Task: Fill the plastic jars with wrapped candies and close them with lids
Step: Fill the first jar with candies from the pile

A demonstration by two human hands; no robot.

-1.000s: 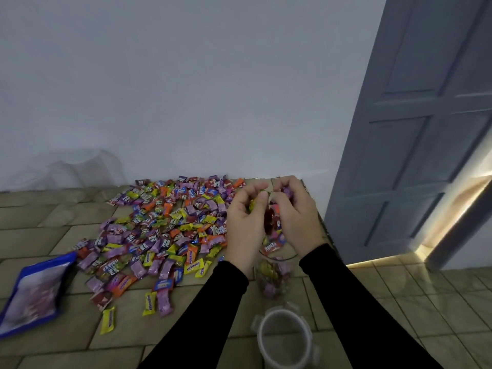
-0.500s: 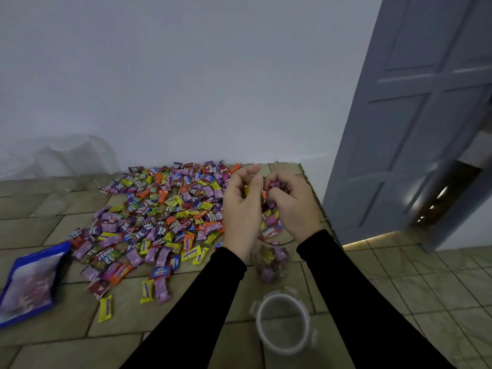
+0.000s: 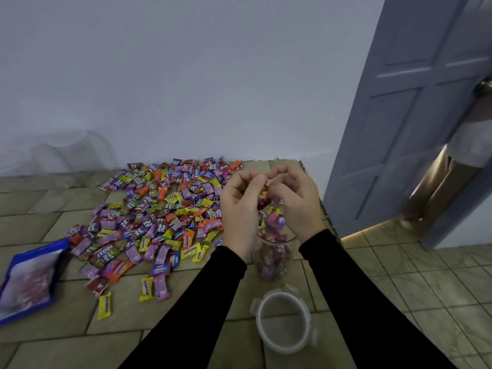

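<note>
While both hands hover cupped together above one clear plastic jar (image 3: 272, 258), candies (image 3: 271, 221) tumble from between them toward its mouth. Curled inward, the left hand (image 3: 241, 206) and the right hand (image 3: 298, 201) each have fingers bent around a few wrapped sweets, fingertips nearly meeting at the top. Already partly filled, the jar stands on the tiled desk (image 3: 66, 339), directly below the hands. At six o'clock from the jar lies one round clip-lock lid (image 3: 284, 322), flat and apart from it. At nine o'clock from the hands spreads one big pile of wrapped candies (image 3: 159, 211), too many to count, in purple, yellow, orange and red. One blue candy bag (image 3: 29, 280) lies flat at the pile's eight o'clock. One grey panelled door (image 3: 415, 102) stands at two o'clock.
</note>
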